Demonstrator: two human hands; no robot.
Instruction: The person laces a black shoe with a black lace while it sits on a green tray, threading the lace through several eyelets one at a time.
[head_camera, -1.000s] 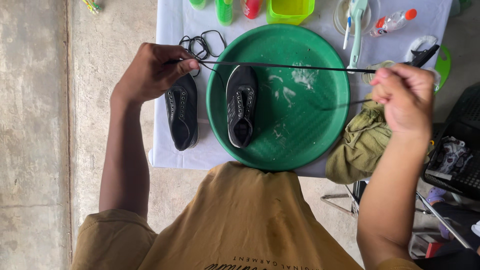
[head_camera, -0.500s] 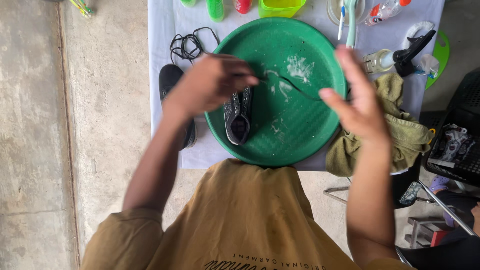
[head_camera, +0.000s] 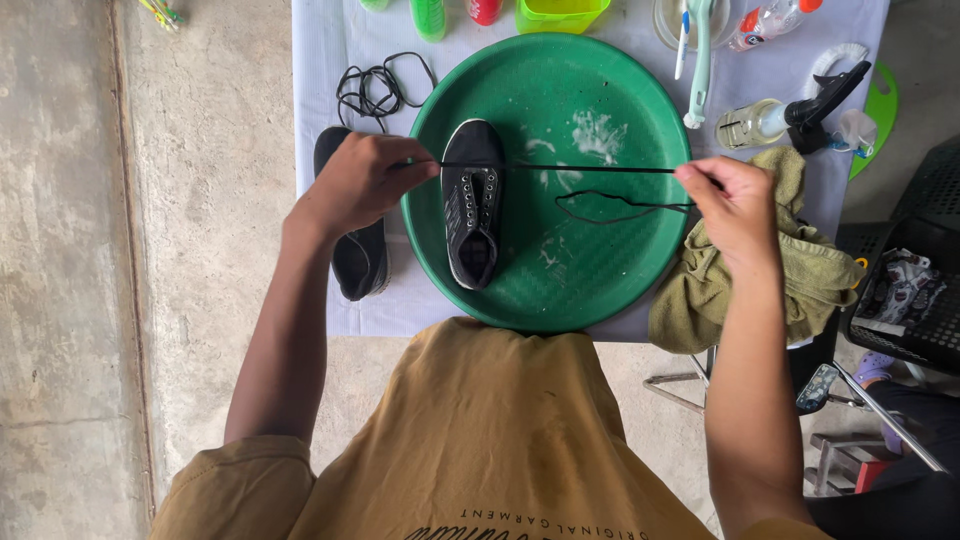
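Shoelace, black and thin, is stretched in a straight line over the green basin, pulled taut between both hands. The left hand is closed around one end at the basin's left rim, fingers curled tight on the lace. The right hand pinches the other end near the right rim, fingers closed on it, and a slack loop of the same lace hangs below the taut stretch and lies on the basin floor.

A black shoe sits inside the basin toward its left side, toe pointing away from the person, its eyelets empty; the taut lace passes across its front part. Soapy white smears show on the basin floor near the far side. A second black shoe lies on the white table cover just left of the basin, partly under the left hand. Beyond it, another black lace lies in a loose tangle on the cover.

An olive cloth is bunched at the table's right edge, under the right hand. A spray bottle lies on its side beyond that hand, and a brush with a pale green handle lies at the far side of the basin.
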